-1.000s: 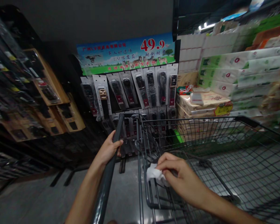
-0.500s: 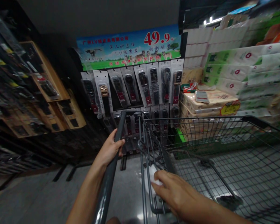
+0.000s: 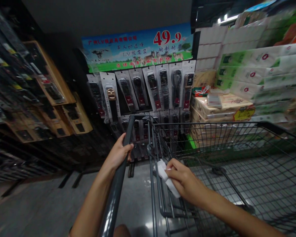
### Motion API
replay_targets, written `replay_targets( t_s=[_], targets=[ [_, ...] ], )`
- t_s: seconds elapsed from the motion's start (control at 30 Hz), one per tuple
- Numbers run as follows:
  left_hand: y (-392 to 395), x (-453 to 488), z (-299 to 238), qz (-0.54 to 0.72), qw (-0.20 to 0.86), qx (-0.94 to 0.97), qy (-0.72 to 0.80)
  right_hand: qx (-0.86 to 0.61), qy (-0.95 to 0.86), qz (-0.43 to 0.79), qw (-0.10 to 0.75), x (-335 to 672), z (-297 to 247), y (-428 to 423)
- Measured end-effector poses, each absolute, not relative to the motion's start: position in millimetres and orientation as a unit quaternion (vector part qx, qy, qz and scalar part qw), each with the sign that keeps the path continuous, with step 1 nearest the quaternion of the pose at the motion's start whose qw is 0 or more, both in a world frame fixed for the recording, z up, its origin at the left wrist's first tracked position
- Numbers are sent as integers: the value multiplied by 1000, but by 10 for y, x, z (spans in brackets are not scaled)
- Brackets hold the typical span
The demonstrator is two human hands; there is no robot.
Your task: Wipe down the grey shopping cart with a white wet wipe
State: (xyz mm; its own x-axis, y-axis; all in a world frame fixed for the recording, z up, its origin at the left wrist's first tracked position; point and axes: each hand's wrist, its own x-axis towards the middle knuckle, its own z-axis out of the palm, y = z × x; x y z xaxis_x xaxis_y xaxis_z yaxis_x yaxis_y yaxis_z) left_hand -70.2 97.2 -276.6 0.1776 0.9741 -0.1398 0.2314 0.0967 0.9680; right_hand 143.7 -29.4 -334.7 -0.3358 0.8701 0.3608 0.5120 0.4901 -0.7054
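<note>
My left hand [image 3: 118, 153] is wrapped round the dark grey handle bar [image 3: 114, 194] of a wire shopping cart [image 3: 236, 154]. My right hand [image 3: 185, 181] reaches inside the cart and pinches a crumpled white cloth [image 3: 166, 176], pressing it against the wire bars of the folded child-seat flap [image 3: 158, 171] at the cart's near end. The cloth shows partly under my fingers and hangs a little below them.
A display of packaged belts [image 3: 148, 89] hangs straight ahead under a banner reading 49.9 [image 3: 140, 46]. Stacked tissue packs [image 3: 249, 75] fill the right. Dark shelves with wooden boxes [image 3: 56, 98] line the left. The floor is grey and shiny.
My right hand slid down the wire flap with the cloth, then came back up. The left hand stayed on the handle. The view shifted slightly.
</note>
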Motion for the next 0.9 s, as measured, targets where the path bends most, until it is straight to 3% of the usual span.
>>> replay_targets(
  t_s=[0.13,0.57,0.77,0.9],
  targets=[
    [979,-706,-2776,357,519,574,523,-449,-739,300,401,1388,-3299,-363],
    [888,-670,-2728,351,498,581,539,-457,-758,319,339,1209,-3202,-865],
    [877,-662,-2732,357,494,577,543,-492,-698,348,387,1186,-3233,-1000],
    [888,-657,-2756,364,498,576,536,-519,-666,381,376,1287,-3181,-1058]
  ],
)
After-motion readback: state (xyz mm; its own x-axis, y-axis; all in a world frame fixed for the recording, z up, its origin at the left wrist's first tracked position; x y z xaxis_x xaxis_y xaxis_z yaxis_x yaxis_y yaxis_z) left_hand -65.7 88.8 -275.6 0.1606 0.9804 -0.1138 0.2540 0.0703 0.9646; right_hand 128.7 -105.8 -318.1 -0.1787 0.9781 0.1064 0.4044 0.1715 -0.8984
